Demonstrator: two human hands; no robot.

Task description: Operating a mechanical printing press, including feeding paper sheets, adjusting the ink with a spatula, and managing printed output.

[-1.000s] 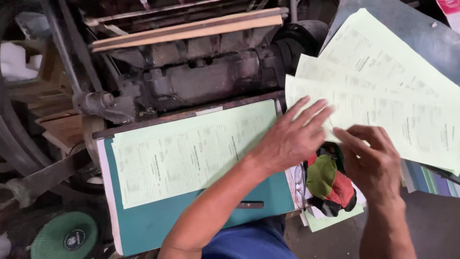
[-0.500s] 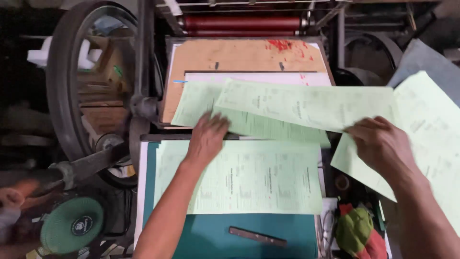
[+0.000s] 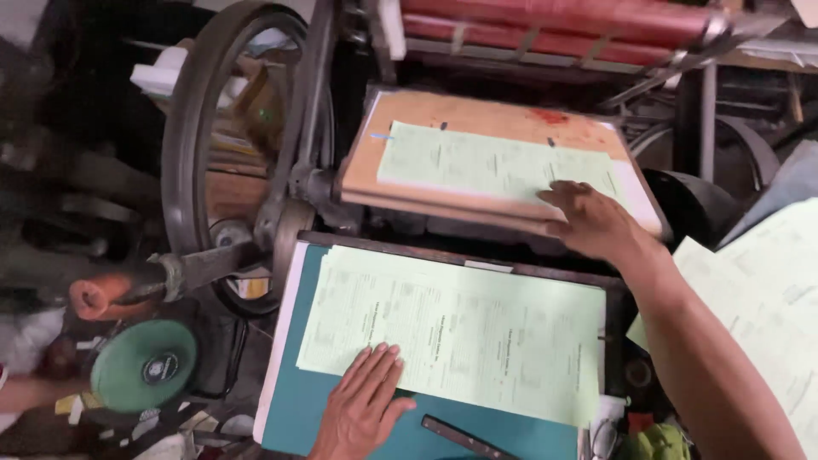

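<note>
The right hand (image 3: 592, 223) now lies flat, fingers spread, on the green sheet (image 3: 494, 166) on the press platen (image 3: 443, 111) — 0.5 s ago it held that sheet aloft. The left hand (image 3: 362, 413), open, has slid down onto the printed stack (image 3: 460, 332) on the teal board (image 3: 294, 409).

Left hand (image 3: 365, 407) flat, fingers spread; right hand (image 3: 590, 223) reaches forward, palm down.
</note>
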